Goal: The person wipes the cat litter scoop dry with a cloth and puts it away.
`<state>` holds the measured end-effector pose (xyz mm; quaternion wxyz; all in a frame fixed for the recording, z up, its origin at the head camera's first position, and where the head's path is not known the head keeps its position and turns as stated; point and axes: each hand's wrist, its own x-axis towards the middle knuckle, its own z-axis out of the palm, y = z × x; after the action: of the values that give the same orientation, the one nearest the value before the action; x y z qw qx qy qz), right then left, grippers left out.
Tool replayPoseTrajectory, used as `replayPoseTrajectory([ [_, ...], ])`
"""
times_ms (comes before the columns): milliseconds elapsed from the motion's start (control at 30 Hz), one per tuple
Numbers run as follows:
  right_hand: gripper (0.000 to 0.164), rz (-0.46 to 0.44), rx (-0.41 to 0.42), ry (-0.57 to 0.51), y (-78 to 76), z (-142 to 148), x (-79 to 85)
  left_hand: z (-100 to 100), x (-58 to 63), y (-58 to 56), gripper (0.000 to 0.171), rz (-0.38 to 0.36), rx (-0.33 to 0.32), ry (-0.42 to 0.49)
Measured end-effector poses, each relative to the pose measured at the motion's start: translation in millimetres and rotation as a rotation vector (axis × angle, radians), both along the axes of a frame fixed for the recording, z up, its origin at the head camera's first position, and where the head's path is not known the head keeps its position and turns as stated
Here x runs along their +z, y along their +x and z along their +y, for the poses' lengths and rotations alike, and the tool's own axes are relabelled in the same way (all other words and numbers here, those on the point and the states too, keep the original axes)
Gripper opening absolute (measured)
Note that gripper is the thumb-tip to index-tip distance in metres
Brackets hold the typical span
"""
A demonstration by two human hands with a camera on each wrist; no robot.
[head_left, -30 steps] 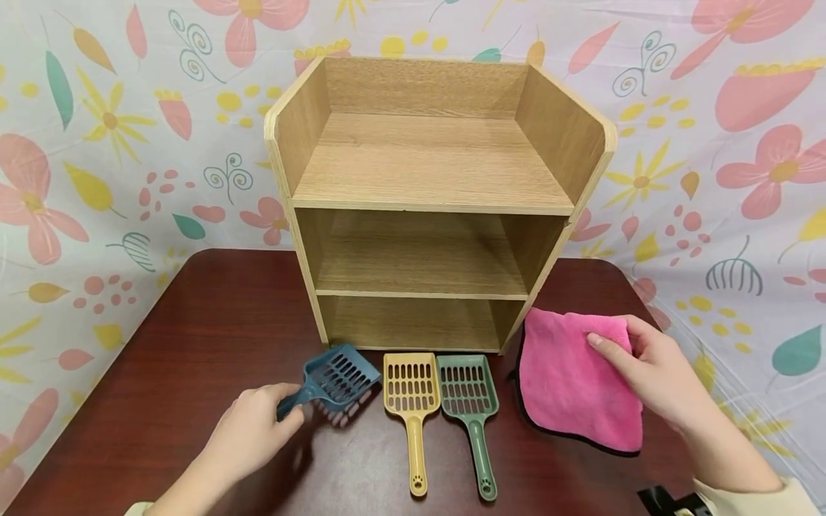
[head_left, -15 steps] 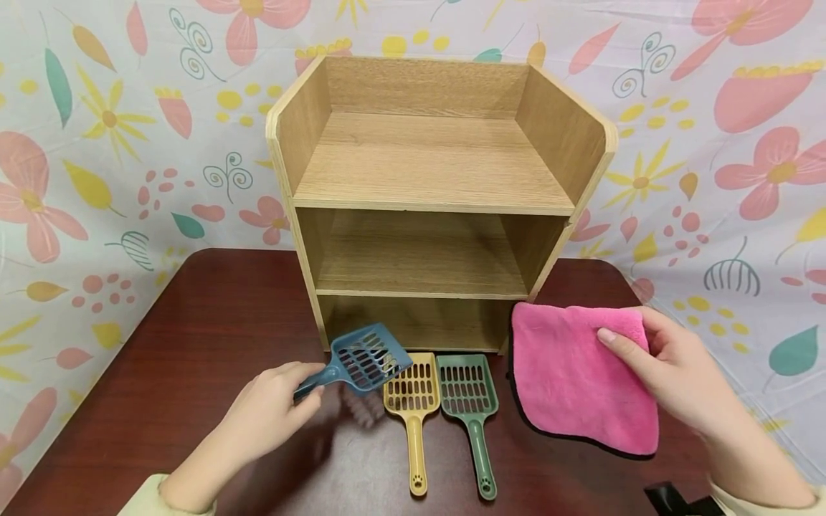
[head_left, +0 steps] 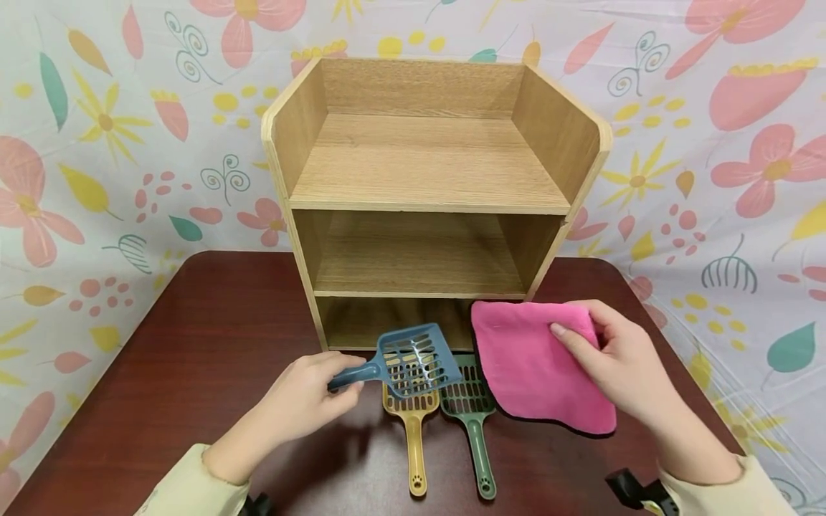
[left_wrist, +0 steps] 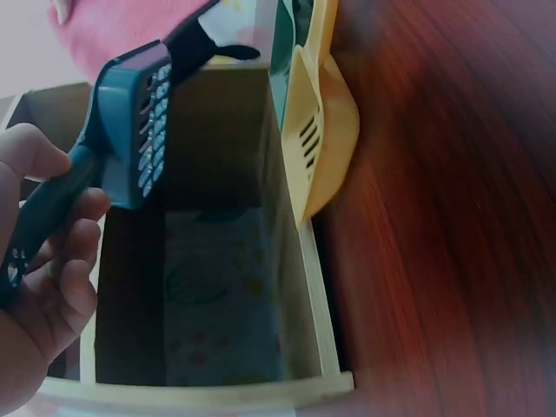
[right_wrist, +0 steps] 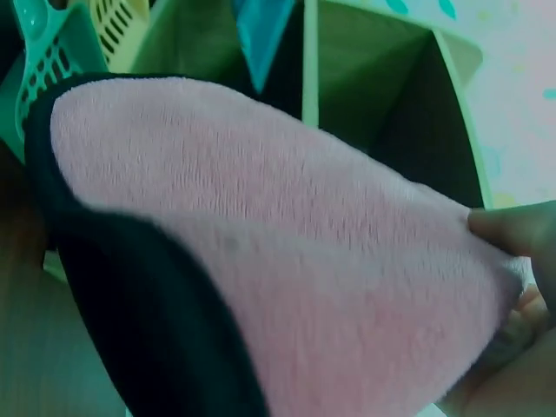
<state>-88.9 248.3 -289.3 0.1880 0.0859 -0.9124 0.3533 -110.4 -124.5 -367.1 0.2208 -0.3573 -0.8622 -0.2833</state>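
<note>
My left hand [head_left: 310, 398] grips a blue slotted litter scoop [head_left: 371, 371] by its handle, holding it raised in front of the shelf. Below its head lies a yellow litter scoop [head_left: 416, 451], partly covered from view. Beside that one rests a green litter scoop [head_left: 479, 451], flat on the table with its handle toward me. My right hand [head_left: 622, 358] pinches the upper right corner of a pink cloth [head_left: 542, 365] with dark edging, which hangs over the table. The cloth hides part of the green scoop's head and the shelf's lower right corner.
A wooden shelf unit [head_left: 426, 161] with a raised rim and two compartments stands at the back of the dark red table [head_left: 226, 322]. Behind it hangs a flowered curtain [head_left: 116, 143]. The scoops lie right before the shelf's base.
The blue scoop has risen and moved right in my left hand, now passing over the yellow scoop. My right hand has brought the pink cloth up and then left, toward the scoops.
</note>
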Motion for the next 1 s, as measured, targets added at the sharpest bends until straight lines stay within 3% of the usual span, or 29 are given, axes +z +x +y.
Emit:
replayPoseTrajectory([
  [233, 0.023, 0.328, -0.020, 0.125, -9.8, -25, -14.6, 17, -3.1, -9.1, 0.026, 0.089, -0.148, 0.066],
  [333, 0.025, 0.453, 0.043, 0.158, -9.7, -38, -22.8, 23, -3.4, -11.6, 0.027, 0.104, -0.179, 0.066],
  [400, 0.029, 0.481, 0.117, 0.168, -7.2, -48, -29.9, 27, -3.7, -12.7, 0.026, 0.111, -0.191, 0.060],
  [467, 0.033, 0.422, 0.201, 0.172, -3.6, -57, -37.5, 29, -4.3, -13.6, 0.026, 0.111, -0.203, 0.061],
  [600, 0.034, 0.176, 0.318, 0.135, 1.3, -65, -51.5, 34, -6.5, -14.9, 0.027, 0.125, -0.228, 0.080],
  [733, 0.044, -0.030, 0.286, 0.044, -3.3, -63, -61.6, 37, -9.0, -16.0, 0.024, 0.173, -0.255, 0.120],
  [900, 0.096, -0.265, 0.227, -0.061, -11.9, -56, -67.7, 44, -12.9, -16.9, 0.022, 0.324, -0.257, 0.104],
  [1000, 0.111, -0.314, 0.205, -0.081, -16.5, -54, -71.0, 51, -14.5, -17.8, 0.027, 0.423, -0.234, 0.071],
])
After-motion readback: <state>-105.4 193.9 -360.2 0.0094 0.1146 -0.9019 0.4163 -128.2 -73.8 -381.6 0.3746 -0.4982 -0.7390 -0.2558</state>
